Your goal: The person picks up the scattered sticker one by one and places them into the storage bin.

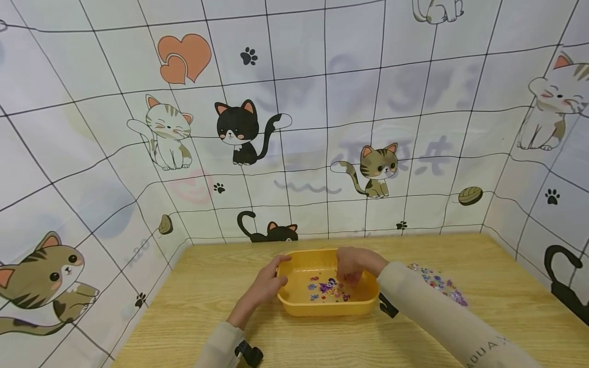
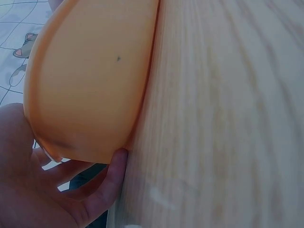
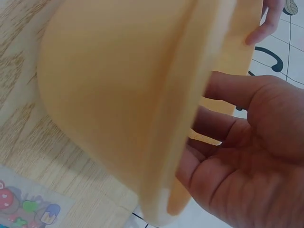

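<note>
A yellow plastic tub [image 1: 327, 308] sits on the wooden table, with several small purple, blue and red pieces [image 1: 327, 287] scattered over its floor. My left hand [image 1: 269, 281] grips the tub's left end, thumb over the rim; in the left wrist view its fingers [image 2: 116, 173] lie against the outer wall. Reaching over the right side, my right hand [image 1: 354, 263] has its fingers down inside the tub, beside the small pieces. In the right wrist view the rim hides the fingertips of that hand [image 3: 242, 152], and I cannot tell whether they pinch a piece.
A flat, multicoloured patterned item [image 1: 437, 283] lies on the table to the right of the tub, partly behind the right sleeve. Around the wooden table [image 1: 221, 286], a white gridded cloth with cartoon cats [image 1: 303, 128] forms the back and side walls.
</note>
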The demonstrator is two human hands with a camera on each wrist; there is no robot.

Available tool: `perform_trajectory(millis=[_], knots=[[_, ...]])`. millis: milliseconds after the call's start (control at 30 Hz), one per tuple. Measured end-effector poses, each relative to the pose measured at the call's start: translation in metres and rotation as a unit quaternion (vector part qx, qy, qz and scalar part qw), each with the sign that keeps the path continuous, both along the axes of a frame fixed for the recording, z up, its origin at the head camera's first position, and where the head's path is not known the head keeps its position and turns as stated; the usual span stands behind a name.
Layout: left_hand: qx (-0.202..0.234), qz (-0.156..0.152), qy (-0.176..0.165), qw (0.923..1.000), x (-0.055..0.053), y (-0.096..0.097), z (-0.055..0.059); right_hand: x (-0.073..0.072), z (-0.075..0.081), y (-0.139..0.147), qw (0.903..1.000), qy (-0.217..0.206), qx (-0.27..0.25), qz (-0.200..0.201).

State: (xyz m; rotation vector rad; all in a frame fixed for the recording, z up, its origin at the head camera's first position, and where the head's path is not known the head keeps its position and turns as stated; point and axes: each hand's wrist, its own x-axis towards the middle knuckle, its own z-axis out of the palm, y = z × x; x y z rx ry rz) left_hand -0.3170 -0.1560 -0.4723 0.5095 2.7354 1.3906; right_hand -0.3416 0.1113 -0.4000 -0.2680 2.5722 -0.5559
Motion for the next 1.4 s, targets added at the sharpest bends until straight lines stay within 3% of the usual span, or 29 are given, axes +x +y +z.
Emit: perform_trajectory(millis=[700, 867, 1100, 1400], knots=[[-0.005, -0.003, 0.001, 1.0, -0.002, -0.001, -0.002, 0.006, 0.0, 0.0, 0.9999, 0.013, 0.002, 0.004], [-0.005, 0.001, -0.008, 1.0, 0.001, -0.002, -0.001, 0.008, 0.002, 0.001, 0.9982, 0.05, 0.0, 0.032], [-0.003, 0.001, -0.014, 0.9999, 0.002, -0.003, 0.0, 0.008, 0.018, 0.024, 0.9842, 0.129, -0.09, 0.081], [-0.005, -0.002, 0.0, 1.0, 0.001, -0.001, 0.001, 0.024, 0.039, 0.07, 0.9594, 0.188, -0.195, 0.078]])
